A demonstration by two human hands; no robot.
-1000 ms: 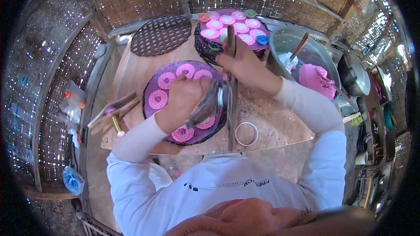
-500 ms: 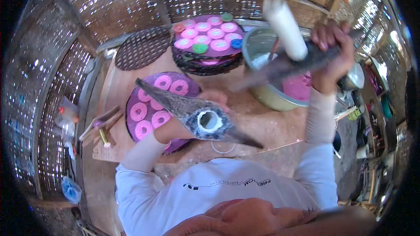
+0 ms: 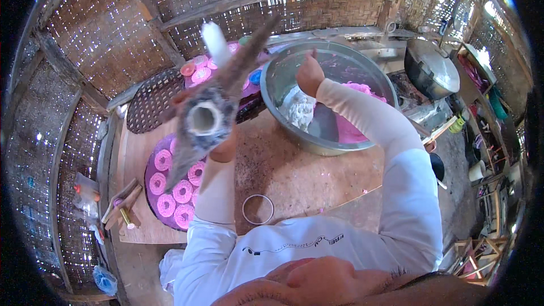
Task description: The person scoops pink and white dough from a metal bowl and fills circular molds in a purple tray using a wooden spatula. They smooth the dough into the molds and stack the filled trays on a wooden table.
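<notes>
Holds up a rough, grey-stained wooden press (image 3: 191, 143), tapered and set with a round white socket (image 3: 217, 118), over ridged pink rings (image 3: 182, 191) on a purple tray (image 3: 175, 174), gripping it from behind with the left hand (image 3: 225, 147). Extends the right hand (image 3: 309, 75), on a bent arm, over a smooth metal basin (image 3: 279, 76), near lumpy white paste (image 3: 298, 110), with fingers too hidden to tell open from closed.

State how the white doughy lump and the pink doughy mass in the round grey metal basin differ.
The white doughy lump is smaller in view, the pink doughy mass larger. The white lump lies left in the basin, the pink mass further right. The right sleeve crosses the pink mass; the white lump shows beside the sleeve. Both share the basin.
</notes>
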